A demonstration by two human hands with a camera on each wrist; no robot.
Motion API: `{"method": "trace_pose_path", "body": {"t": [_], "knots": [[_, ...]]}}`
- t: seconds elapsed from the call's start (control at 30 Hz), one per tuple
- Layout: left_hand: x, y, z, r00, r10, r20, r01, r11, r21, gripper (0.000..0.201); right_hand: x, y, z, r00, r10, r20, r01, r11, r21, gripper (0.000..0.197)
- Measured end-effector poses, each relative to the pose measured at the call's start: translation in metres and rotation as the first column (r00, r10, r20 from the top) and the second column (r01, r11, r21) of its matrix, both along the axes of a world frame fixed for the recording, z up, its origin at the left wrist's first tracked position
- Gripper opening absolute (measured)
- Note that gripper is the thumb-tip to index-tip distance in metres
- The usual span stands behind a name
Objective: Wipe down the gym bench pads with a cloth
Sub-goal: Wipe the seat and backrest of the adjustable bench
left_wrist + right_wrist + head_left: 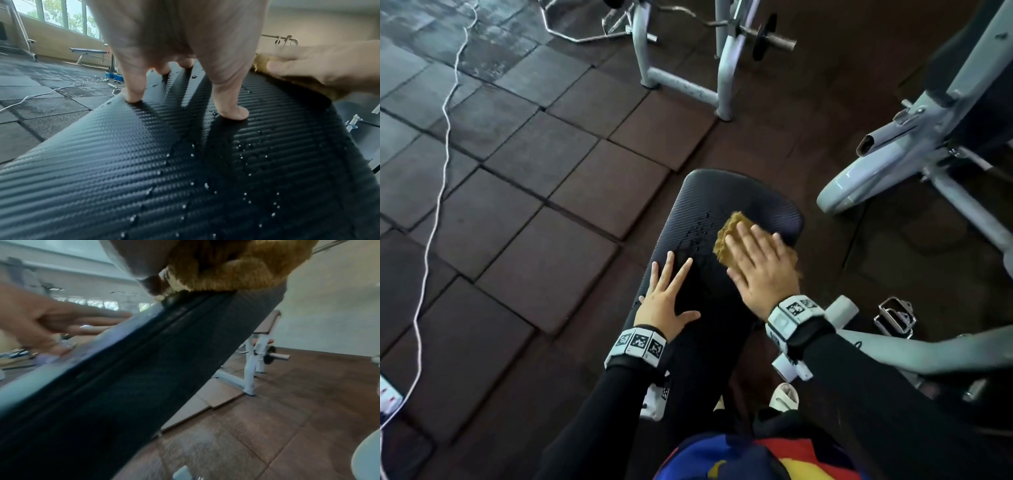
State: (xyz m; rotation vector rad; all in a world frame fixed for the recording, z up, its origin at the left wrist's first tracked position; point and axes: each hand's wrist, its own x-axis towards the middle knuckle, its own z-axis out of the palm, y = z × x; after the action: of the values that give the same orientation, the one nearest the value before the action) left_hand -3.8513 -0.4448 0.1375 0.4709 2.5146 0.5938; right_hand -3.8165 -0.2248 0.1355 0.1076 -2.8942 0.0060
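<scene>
A black ribbed bench pad (736, 202) runs away from me, beaded with water drops (205, 185). My right hand (760, 263) lies flat with straight fingers on a mustard-yellow cloth (729, 229), pressing it onto the pad's right side near the far end. The cloth (236, 269) bulges under the palm in the right wrist view. My left hand (667, 298) rests open on the pad's left side, fingers spread, fingertips (133, 97) pressing the surface. The right hand (329, 68) with the cloth (261, 61) shows at the right edge of the left wrist view.
Grey machine frames stand ahead (681, 82) and to the right (893, 164). A weight bar (774, 37) sticks out beyond. A white cable (438, 192) trails over the rubber floor tiles (534, 154) at left. Another bench (265, 327) stands further off.
</scene>
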Motion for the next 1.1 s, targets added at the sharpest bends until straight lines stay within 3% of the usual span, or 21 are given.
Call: {"method": "trace_pose_path", "body": {"t": [0.13,0.2,0.3,0.43,0.6,0.67,0.73,0.87,1.0,1.1], "knots": [[0.002,-0.001,-0.003,1.0,0.021,-0.015,-0.02,1.0,0.016,0.105,0.051,-0.016,-0.03,0.958,0.279,0.066,-0.282,0.959,0.04,0.054],[0.003,0.0,-0.003,1.0,0.02,-0.016,-0.02,1.0,0.009,0.105,0.072,-0.007,-0.034,0.94,0.333,0.07,-0.337,0.94,0.046,0.051],[0.003,0.002,-0.005,1.0,0.025,-0.02,-0.025,1.0,-0.004,0.105,0.069,0.021,-0.025,0.956,0.289,0.037,-0.292,0.954,0.075,0.051],[0.004,0.002,-0.006,0.999,0.029,-0.022,-0.029,0.999,-0.013,0.107,0.021,0.06,0.01,0.996,0.083,-0.026,-0.081,0.996,0.046,0.048],[0.004,0.002,-0.003,1.0,0.031,-0.004,-0.031,1.0,-0.002,0.106,-0.035,0.048,0.042,0.993,-0.115,0.003,0.115,0.991,-0.068,0.05],[0.004,0.003,-0.002,1.0,0.029,0.001,-0.029,1.0,-0.004,0.105,-0.036,0.03,0.04,0.996,-0.086,0.006,0.086,0.996,0.001,0.051],[0.004,0.002,0.0,1.0,0.031,0.005,-0.031,1.0,0.001,0.104,-0.018,0.012,0.025,0.996,0.063,0.061,-0.069,0.993,0.1,0.054],[0.005,0.002,-0.001,0.999,0.038,0.003,-0.038,0.999,0.036,0.103,0.052,-0.005,-0.013,0.946,0.287,0.154,-0.297,0.954,0.048,0.053],[0.005,0.001,-0.004,0.999,0.038,0.01,-0.038,0.998,0.039,0.103,0.079,0.025,-0.015,0.953,0.263,0.148,-0.268,0.963,0.014,0.065],[0.005,0.002,-0.006,0.999,0.039,0.007,-0.039,0.998,0.039,0.104,0.051,0.054,0.008,0.991,0.084,0.102,-0.076,0.994,-0.083,0.066]]}}
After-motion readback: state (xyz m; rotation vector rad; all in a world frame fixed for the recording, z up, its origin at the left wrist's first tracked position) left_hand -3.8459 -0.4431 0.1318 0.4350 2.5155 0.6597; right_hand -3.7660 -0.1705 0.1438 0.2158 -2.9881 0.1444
